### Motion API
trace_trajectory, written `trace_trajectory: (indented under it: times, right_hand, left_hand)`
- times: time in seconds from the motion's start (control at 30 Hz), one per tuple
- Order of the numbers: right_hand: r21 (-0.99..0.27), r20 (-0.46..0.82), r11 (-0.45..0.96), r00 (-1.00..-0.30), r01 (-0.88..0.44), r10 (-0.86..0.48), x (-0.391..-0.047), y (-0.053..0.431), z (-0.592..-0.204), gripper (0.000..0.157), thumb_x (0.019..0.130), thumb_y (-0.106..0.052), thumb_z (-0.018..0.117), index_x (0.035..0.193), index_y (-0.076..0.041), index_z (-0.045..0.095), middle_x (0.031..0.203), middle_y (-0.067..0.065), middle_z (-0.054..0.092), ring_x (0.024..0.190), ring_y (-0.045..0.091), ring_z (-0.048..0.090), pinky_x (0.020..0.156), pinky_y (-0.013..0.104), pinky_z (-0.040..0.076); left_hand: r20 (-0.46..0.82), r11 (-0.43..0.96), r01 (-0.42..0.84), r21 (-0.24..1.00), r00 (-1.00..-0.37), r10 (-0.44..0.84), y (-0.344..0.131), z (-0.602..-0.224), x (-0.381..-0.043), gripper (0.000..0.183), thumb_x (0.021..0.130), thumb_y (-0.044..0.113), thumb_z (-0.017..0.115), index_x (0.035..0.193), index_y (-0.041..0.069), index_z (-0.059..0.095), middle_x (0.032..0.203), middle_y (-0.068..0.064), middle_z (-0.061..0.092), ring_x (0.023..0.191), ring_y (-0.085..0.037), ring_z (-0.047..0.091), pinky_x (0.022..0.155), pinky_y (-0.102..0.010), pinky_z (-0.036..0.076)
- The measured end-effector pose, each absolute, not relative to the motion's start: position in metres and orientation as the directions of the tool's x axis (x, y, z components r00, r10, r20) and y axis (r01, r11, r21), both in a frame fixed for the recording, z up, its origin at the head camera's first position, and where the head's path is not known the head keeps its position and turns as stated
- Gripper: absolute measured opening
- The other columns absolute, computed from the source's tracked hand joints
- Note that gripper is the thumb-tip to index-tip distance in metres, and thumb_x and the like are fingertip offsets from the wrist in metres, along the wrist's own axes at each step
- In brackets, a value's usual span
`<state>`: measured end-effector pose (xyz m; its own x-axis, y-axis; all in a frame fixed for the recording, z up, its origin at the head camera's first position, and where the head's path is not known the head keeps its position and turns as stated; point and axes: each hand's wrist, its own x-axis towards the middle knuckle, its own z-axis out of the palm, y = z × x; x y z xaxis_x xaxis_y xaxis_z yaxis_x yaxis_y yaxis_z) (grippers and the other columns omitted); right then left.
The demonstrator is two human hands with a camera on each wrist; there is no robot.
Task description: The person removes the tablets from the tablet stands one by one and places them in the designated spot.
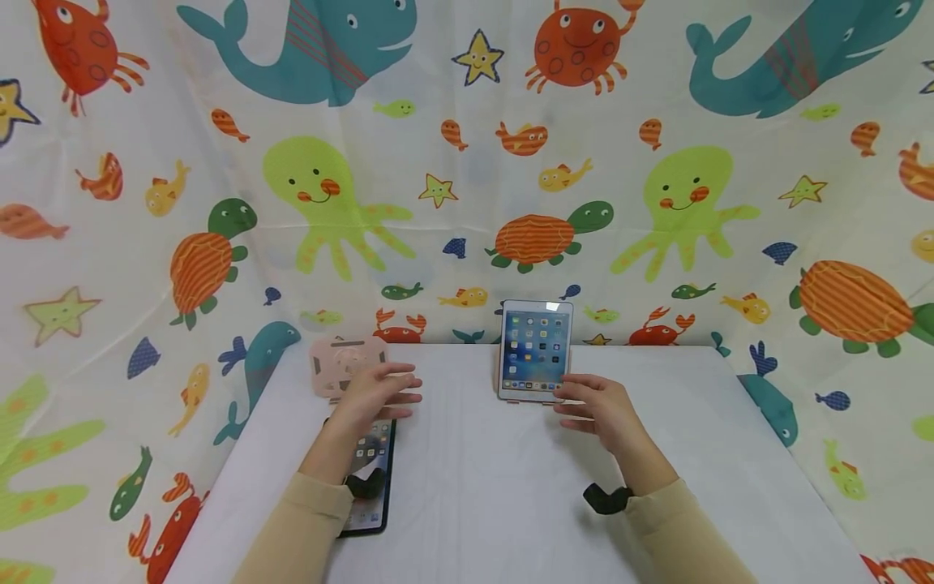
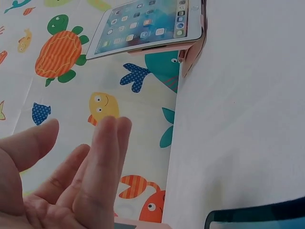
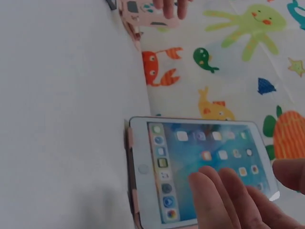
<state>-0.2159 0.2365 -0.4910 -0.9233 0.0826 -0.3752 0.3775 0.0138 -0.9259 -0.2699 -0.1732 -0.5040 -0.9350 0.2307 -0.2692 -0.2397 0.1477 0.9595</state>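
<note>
A white tablet [image 1: 536, 349] with its screen lit leans upright on a pink stand [image 2: 193, 57] at the back of the table. My right hand [image 1: 601, 410] is just by the tablet's lower right corner, its fingers loosely extended with nothing in them. In the right wrist view those fingertips [image 3: 207, 183] overlap the screen. My left hand [image 1: 368, 397] hovers with relaxed fingers in front of a second pink stand [image 1: 328, 361], and it holds nothing. Under my left wrist lies a larger black-edged tablet [image 1: 374, 507], its screen lit and partly hidden by the arm.
A white cloth [image 1: 467, 487] covers the table. Close behind its back edge hangs a curtain [image 1: 452, 219] printed with sea animals, which also rises along both sides. A black strap piece [image 1: 607, 498] sits on my right wrist, and another [image 1: 365, 484] on my left.
</note>
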Motion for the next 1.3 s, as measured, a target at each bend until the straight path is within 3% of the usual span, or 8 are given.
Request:
trace_trajectory:
  times: [0.17, 0.4, 0.73, 0.9, 1.07, 1.3]
  right_hand:
    - [-0.928, -0.367, 0.015, -0.922, 0.371, 0.121, -0.221, 0.254, -0.480, 0.064, 0.105, -0.038, 0.072, 0.157, -0.007, 0.052, 0.143, 0.018, 0.071, 0.117, 0.032, 0.078, 0.089, 0.040, 0.068]
    - [-0.939, -0.337, 0.021, -0.928, 0.344, 0.161, -0.233, 0.272, -0.472, 0.064, 0.104, -0.040, 0.071, 0.158, -0.009, 0.051, 0.138, 0.010, 0.075, 0.112, 0.025, 0.079, 0.091, 0.039, 0.067]
    - [-0.951, -0.294, 0.039, -0.934, 0.308, 0.201, -0.256, 0.281, -0.474, 0.064, 0.106, -0.039, 0.069, 0.159, -0.009, 0.050, 0.138, 0.008, 0.074, 0.124, 0.033, 0.075, 0.095, 0.039, 0.066]
    - [-0.962, -0.259, 0.036, -0.944, 0.271, 0.203, -0.270, 0.286, -0.477, 0.062, 0.106, -0.039, 0.069, 0.159, -0.010, 0.052, 0.138, 0.006, 0.074, 0.115, 0.024, 0.077, 0.099, 0.038, 0.065]
    - [-0.962, -0.262, 0.023, -0.947, 0.271, 0.184, -0.283, 0.290, -0.481, 0.062, 0.106, -0.040, 0.068, 0.160, -0.014, 0.051, 0.144, 0.011, 0.069, 0.106, 0.016, 0.075, 0.100, 0.036, 0.065]
    - [-0.953, -0.292, 0.030, -0.940, 0.301, 0.176, -0.297, 0.289, -0.480, 0.065, 0.105, -0.043, 0.069, 0.162, -0.017, 0.050, 0.137, 0.004, 0.071, 0.122, 0.027, 0.071, 0.106, 0.039, 0.062]
  left_hand:
    - [-0.266, 0.126, -0.241, 0.962, -0.933, 0.242, -0.164, -0.503, -0.277, 0.052, 0.106, 0.031, 0.071, 0.152, 0.011, 0.058, 0.145, -0.023, 0.068, 0.115, -0.029, 0.079, 0.087, -0.035, 0.068]
    - [-0.266, 0.105, -0.248, 0.963, -0.937, 0.227, -0.149, -0.500, -0.290, 0.051, 0.105, 0.031, 0.071, 0.151, 0.014, 0.059, 0.148, -0.023, 0.066, 0.117, -0.030, 0.079, 0.087, -0.035, 0.068]
    - [-0.275, 0.082, -0.263, 0.961, -0.933, 0.231, -0.126, -0.495, -0.308, 0.046, 0.106, 0.027, 0.070, 0.150, 0.016, 0.061, 0.151, -0.021, 0.065, 0.124, -0.034, 0.075, 0.088, -0.037, 0.068]
    - [-0.265, 0.045, -0.263, 0.964, -0.928, 0.262, -0.110, -0.493, -0.319, 0.048, 0.105, 0.029, 0.072, 0.149, 0.014, 0.061, 0.148, -0.021, 0.066, 0.128, -0.041, 0.072, 0.086, -0.039, 0.068]
    - [-0.281, 0.035, -0.282, 0.959, -0.922, 0.266, -0.095, -0.495, -0.330, 0.050, 0.103, 0.033, 0.075, 0.149, 0.017, 0.062, 0.149, -0.020, 0.065, 0.128, -0.039, 0.072, 0.086, -0.039, 0.068]
    - [-0.282, 0.030, -0.284, 0.958, -0.924, 0.260, -0.075, -0.490, -0.343, 0.053, 0.102, 0.033, 0.076, 0.151, 0.018, 0.061, 0.145, -0.015, 0.069, 0.126, -0.037, 0.073, 0.084, -0.038, 0.068]
